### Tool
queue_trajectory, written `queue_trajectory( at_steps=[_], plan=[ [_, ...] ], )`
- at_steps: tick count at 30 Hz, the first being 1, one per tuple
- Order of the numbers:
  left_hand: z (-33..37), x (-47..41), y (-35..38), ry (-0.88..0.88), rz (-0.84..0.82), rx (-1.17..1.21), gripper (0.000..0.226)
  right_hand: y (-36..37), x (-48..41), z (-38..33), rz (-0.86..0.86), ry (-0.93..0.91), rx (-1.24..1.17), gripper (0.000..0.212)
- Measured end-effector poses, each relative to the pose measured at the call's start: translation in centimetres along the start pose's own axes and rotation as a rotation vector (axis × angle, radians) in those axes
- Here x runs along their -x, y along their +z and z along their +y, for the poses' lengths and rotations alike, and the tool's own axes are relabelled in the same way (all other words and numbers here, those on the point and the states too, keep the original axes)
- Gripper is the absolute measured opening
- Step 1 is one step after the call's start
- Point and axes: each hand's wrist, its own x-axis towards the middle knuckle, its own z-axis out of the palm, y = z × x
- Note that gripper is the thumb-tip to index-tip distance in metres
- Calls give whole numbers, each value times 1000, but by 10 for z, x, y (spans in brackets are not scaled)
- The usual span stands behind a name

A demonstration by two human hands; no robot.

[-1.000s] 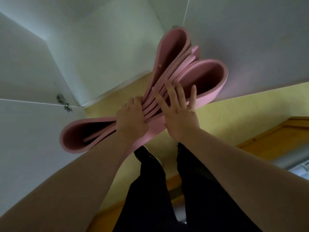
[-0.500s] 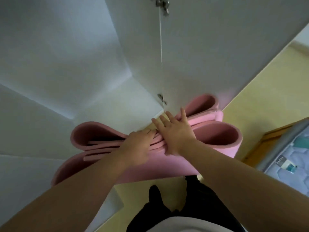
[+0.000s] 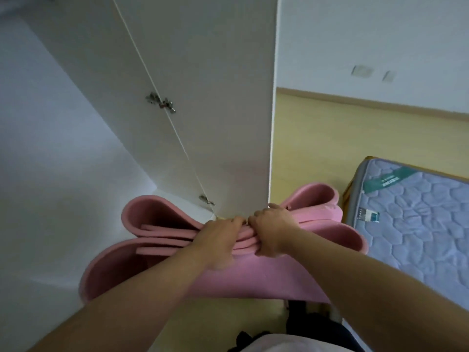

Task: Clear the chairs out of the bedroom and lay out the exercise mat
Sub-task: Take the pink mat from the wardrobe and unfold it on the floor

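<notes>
Close in, the left hand (image 3: 218, 241) and right hand (image 3: 272, 233) sit side by side, fingers curled tightly over the pinched middle of the folded pink exercise mat (image 3: 253, 278). Its loops bulge out on either side of the hands. A mattress (image 3: 418, 237) lies to their right, and a white wardrobe door (image 3: 223, 110) stands just beyond them.
</notes>
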Motion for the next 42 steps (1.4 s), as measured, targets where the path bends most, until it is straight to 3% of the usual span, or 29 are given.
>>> queue_trajectory(
  at_steps=[6, 12, 18, 23, 29, 36, 42],
  plan=[
    [29, -25, -6, 144, 26, 24, 82, -17, 44, 38, 1, 89, 47, 34],
    [50, -55, -13, 267, 32, -192, 123, -23, 89, 79, -47, 252, 41, 33],
    [83, -89, -23, 384, 118, -199, 108, -24, 128, 113, -79, 409, -12, 38],
    [120, -121, -39, 510, 46, -242, 117, -23, 160, 141, -99, 508, -37, 39],
    [180, -152, -50, 506, 35, -199, 57, -15, 196, 177, -141, 628, -67, 49],
    [237, -176, -63, 630, 96, -335, 47, 19, 208, 193, -38, 696, -123, 81],
    [279, -188, -79, 795, 142, -505, 32, 38, 208, 196, 75, 916, -366, 58]
  ],
)
